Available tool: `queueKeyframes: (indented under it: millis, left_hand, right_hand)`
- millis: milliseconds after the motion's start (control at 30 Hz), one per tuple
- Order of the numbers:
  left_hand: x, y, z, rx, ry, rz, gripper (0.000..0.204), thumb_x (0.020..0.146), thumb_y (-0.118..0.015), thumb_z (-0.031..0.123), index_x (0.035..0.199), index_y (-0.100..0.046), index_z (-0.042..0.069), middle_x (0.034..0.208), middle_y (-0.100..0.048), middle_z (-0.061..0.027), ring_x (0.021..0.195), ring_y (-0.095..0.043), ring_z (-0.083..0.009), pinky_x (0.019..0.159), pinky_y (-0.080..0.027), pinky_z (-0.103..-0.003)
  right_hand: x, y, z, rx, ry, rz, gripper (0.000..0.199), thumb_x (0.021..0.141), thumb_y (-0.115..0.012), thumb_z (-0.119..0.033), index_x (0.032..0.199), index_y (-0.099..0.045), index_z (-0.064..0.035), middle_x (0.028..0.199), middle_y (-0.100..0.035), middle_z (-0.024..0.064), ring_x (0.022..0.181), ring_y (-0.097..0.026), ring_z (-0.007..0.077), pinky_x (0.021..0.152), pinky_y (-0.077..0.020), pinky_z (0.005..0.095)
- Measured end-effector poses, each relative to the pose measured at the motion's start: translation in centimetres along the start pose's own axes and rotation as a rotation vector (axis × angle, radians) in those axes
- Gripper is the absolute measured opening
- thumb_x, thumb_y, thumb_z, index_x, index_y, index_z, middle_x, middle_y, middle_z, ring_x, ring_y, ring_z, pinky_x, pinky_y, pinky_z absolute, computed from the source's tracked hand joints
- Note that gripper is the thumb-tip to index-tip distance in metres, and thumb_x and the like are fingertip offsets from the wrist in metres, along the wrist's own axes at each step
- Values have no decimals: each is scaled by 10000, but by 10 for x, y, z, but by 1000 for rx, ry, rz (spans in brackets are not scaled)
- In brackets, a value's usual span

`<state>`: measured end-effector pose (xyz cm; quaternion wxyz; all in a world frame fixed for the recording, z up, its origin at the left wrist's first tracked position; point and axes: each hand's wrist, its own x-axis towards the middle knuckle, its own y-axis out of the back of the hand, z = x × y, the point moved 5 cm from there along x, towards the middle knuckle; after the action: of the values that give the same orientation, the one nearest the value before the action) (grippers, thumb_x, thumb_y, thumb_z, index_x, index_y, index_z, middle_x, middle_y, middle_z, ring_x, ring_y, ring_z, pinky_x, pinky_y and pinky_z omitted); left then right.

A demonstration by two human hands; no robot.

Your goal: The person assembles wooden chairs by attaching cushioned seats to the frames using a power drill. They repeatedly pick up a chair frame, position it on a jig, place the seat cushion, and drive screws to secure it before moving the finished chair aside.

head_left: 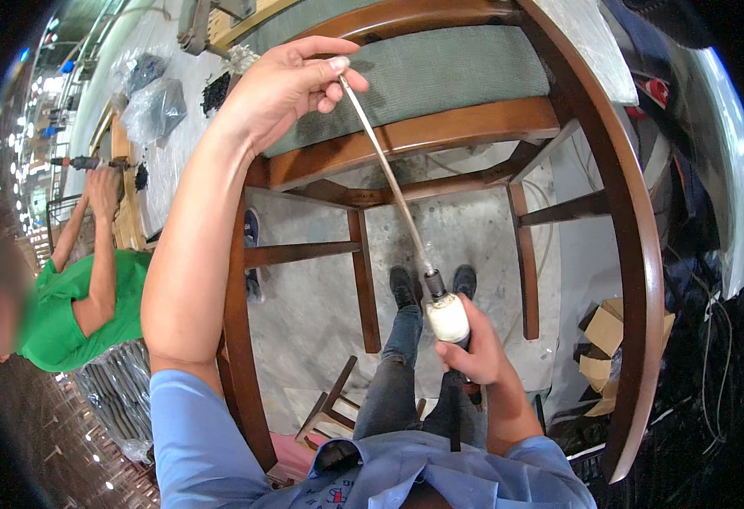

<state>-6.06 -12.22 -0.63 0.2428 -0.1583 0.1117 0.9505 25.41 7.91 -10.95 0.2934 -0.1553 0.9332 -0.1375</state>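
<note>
Grasping power screwdriver (449, 321) in right hand (479, 352), pinching long bit (383, 170) near tip with left hand (304, 78), presumably for steadiness.

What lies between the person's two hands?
Head view: a long metal shaft runs from the handheld tool in the right hand to the left hand.
</note>
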Motion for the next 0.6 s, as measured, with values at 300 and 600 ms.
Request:
queueKeyframes:
  millis: [300, 600]
  left_hand:
    - [-12, -8, 2, -41, 62, -40, 391, 1027, -594, 204, 1313, -538, -57, 993, -717, -128, 764, -592, -72, 671, -503, -228]
    - [-102, -60, 11, 1037, 132, 172, 602, 950, -665, 308, 1364, -492, -93, 1187, -637, -330, 1082, -637, -482, 932, -520, -485]
  right_hand:
    - [2, 2, 24, 374, 26, -250, 580, 825, -753, -317, 1241, -502, 0, 746, -618, 108, 539, -602, 168, 505, -504, 298]
    - [15, -91, 37, 467, -12, -201, 496, 907, -595, -4, 1372, -424, -9, 899, -614, 76, 660, -625, 157, 565, -523, 309]
